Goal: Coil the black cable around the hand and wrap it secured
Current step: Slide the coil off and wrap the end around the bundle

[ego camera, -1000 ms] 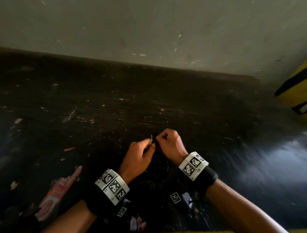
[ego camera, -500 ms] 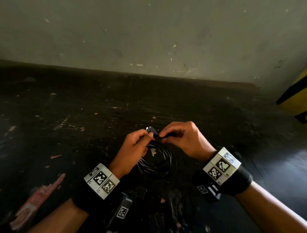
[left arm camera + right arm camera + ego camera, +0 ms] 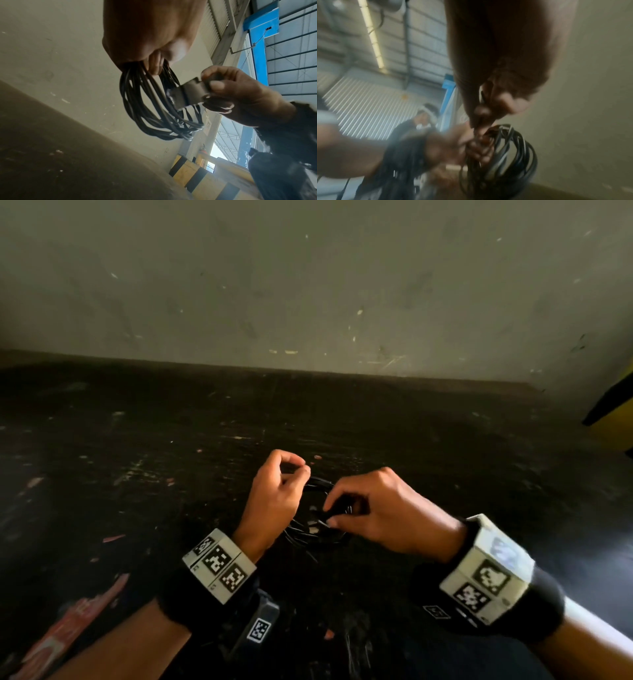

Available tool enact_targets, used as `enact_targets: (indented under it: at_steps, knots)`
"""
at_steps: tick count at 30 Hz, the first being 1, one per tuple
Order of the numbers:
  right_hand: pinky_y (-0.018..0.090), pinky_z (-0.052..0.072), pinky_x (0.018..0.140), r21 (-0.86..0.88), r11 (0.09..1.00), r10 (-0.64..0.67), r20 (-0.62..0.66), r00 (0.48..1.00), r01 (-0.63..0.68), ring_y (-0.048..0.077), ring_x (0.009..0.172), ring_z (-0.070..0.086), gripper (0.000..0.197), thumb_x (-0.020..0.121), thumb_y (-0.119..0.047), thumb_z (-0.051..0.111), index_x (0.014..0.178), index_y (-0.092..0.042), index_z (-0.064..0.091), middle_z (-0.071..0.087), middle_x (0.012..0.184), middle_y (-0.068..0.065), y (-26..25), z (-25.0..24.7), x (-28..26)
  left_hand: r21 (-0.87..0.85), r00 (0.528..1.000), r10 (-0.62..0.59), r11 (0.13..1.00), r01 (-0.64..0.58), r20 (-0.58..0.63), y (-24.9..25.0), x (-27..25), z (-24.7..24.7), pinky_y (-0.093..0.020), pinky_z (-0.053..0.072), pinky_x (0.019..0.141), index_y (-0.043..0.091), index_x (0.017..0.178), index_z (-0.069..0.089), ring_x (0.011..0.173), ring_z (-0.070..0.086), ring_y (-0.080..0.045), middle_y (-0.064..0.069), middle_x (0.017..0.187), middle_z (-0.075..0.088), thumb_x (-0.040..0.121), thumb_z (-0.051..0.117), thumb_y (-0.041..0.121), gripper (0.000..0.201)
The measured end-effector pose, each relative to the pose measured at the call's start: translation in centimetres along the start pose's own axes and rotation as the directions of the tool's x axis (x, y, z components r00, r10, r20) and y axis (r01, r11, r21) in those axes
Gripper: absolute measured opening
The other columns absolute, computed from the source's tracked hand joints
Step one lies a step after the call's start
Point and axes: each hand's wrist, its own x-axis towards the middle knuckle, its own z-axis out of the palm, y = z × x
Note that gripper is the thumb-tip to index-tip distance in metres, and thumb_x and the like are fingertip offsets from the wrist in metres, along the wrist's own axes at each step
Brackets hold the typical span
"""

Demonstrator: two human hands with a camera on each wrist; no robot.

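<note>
The black cable (image 3: 310,534) is wound into a coil of several loops that hangs between my hands above the dark surface. My left hand (image 3: 297,474) pinches the top of the coil; in the left wrist view the loops of the cable (image 3: 147,108) hang down from the left hand (image 3: 157,65). My right hand (image 3: 329,517) is at the coil's right side and pinches a flat dark strap (image 3: 188,93) against the loops. The right hand (image 3: 211,86) shows thumb and fingers curled on it. The right wrist view is blurred, with the right hand (image 3: 489,112) just above the coil (image 3: 501,155).
A dark scuffed surface (image 3: 171,457) runs back to a grey wall (image 3: 308,285). A yellow and black object (image 3: 613,419) stands at the right edge. A red wrapper (image 3: 72,625) lies at the lower left. A person (image 3: 419,121) is in the background.
The hands, pinched together at the top of the coil, have come apart. The left hand rose with the coil's top; the right moved down to its right side with the strap.
</note>
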Motion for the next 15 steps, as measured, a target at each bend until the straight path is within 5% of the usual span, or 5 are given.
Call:
enact_targets:
  at_steps: [2, 5, 10, 15]
  knots:
    - [0.025, 0.047, 0.062, -0.165, 0.985, -0.074, -0.101, 0.992, 0.057, 0.006, 0.073, 0.059, 0.012, 0.077, -0.026, 0.07, 0.089, -0.028, 0.068, 0.065, 0.083, -0.009, 0.4, 0.6, 0.5, -0.003, 0.999, -0.03, 1.0, 0.03, -0.019, 0.3, 0.1, 0.1, -0.022, 0.039, 0.046, 0.024, 0.103, 0.056, 0.048, 0.047, -0.004, 0.002, 0.065, 0.053, 0.089, 0.057, 0.024, 0.014]
    - [0.023, 0.043, 0.062, -0.34, 0.932, -0.212, -0.229, 0.95, 0.126, 0.015, 0.081, 0.056, 0.01, 0.073, -0.022, 0.072, 0.082, -0.021, 0.068, 0.059, 0.091, 0.0, 1.0, 1.3, 1.1, -0.023, 0.995, -0.067, 0.998, 0.065, -0.075, 0.5, 0.4, 0.1, -0.027, 0.042, 0.056, 0.03, 0.109, 0.052, 0.061, 0.053, -0.01, -0.002, 0.074, 0.058, 0.089, 0.057, 0.028, 0.021]
    - [0.036, 0.053, 0.07, -0.441, 0.878, -0.329, -0.276, 0.903, 0.185, 0.027, 0.091, 0.06, 0.008, 0.073, -0.012, 0.07, 0.079, -0.012, 0.065, 0.063, 0.104, 0.012, 2.2, 3.3, 2.4, -0.136, 0.991, -0.092, 0.987, 0.079, -0.092, 0.1, 0.5, 0.2, -0.03, 0.048, 0.06, 0.034, 0.113, 0.048, 0.062, 0.058, -0.011, -0.002, 0.073, 0.062, 0.088, 0.06, 0.032, 0.029]
    - [0.034, 0.055, 0.056, -0.4, 0.893, -0.336, -0.291, 0.896, 0.205, 0.025, 0.082, 0.061, 0.005, 0.078, -0.005, 0.066, 0.082, -0.007, 0.063, 0.063, 0.1, 0.013, 2.6, 4.1, 3.2, -0.213, 0.984, -0.168, 0.965, 0.153, -0.055, -0.1, 0.8, 0.3, -0.019, 0.036, 0.044, 0.022, 0.109, 0.057, 0.046, 0.049, -0.003, 0.0, 0.065, 0.059, 0.089, 0.058, 0.034, 0.023]
